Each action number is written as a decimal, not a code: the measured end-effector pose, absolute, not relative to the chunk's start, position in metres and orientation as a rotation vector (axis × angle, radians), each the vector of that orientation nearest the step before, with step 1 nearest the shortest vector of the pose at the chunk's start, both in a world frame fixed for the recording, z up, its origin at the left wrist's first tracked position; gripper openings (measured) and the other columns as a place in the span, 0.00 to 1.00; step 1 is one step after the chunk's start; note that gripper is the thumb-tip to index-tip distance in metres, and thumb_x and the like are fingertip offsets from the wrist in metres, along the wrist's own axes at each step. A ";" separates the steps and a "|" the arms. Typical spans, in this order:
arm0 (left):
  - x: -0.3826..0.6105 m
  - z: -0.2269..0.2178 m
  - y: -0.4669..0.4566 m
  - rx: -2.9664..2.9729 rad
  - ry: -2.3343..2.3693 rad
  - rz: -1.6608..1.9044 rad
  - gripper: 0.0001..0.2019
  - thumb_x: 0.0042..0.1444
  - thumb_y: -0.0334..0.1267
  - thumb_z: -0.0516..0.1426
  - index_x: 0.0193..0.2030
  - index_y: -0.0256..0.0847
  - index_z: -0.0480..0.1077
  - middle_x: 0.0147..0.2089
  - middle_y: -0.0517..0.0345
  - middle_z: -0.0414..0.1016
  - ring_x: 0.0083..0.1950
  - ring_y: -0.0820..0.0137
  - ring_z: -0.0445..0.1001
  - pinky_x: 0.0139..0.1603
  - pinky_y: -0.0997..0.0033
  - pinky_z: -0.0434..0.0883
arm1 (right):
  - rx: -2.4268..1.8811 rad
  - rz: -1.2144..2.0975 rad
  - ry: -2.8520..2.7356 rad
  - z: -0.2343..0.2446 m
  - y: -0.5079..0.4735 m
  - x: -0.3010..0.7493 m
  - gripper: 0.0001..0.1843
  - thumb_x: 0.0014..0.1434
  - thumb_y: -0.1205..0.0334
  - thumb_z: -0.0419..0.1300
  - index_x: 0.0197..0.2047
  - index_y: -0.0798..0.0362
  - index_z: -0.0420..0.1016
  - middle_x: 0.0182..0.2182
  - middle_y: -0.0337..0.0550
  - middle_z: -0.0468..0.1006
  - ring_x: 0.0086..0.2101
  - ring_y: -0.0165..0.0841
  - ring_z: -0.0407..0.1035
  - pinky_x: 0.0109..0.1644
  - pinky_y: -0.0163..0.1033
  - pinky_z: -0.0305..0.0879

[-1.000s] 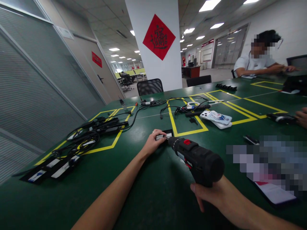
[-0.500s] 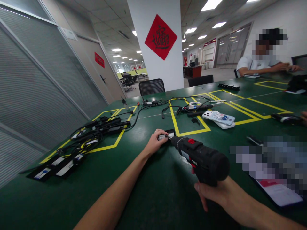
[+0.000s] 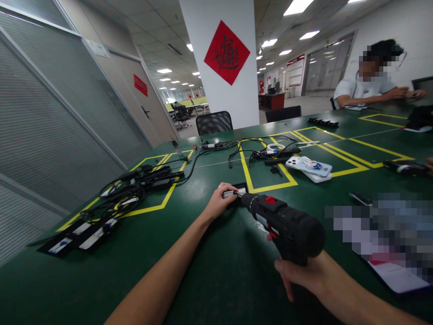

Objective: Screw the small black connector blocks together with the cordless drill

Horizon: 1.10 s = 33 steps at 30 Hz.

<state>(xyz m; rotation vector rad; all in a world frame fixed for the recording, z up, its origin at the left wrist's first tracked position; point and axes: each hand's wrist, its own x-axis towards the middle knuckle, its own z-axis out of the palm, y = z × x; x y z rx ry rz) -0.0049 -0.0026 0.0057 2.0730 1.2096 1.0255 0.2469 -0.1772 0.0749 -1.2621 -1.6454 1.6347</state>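
Right hand (image 3: 306,268) wraps the grip of a black-and-red cordless drill (image 3: 287,223), fingers curled close around the handle; the index finger seems to lie at the trigger, though the drill body covers most of it. Left hand (image 3: 219,198) is at the small dark tray-like part (image 3: 241,185), thumb and forefinger bent, slightly parted, their tips meeting around the bit end; pinch or mere steadying, cannot tell. Part lies on the green table (image 3: 233,271), ahead of the body, directly under and just beyond the left fingertips; left hand is the nearer, the right hand set back by the drill's length. Key relation: drill's long axis runs from lower right to upper left, chuck foremost, aimed at the part's pale insert (image 3: 228,194); the part's own long side appears to run roughly across the view, so the drill comes at it obliquely from the right. Obscured: bit tip and its contact point, behind fingers and chuck; the part's near edge; a pale crumpled item (image 3: 261,227) half covered by the drill, identity unclear.
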 end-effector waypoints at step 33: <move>-0.005 0.008 -0.004 2.018 1.228 1.042 0.11 0.52 0.41 0.56 0.40 0.40 0.73 0.46 0.53 0.68 0.51 0.65 0.66 0.57 0.63 0.60 | -1.263 1.615 -1.682 0.069 -0.181 0.247 0.18 0.57 0.53 0.53 0.21 0.54 0.67 0.24 0.39 0.67 0.27 0.31 0.65 0.32 0.39 0.63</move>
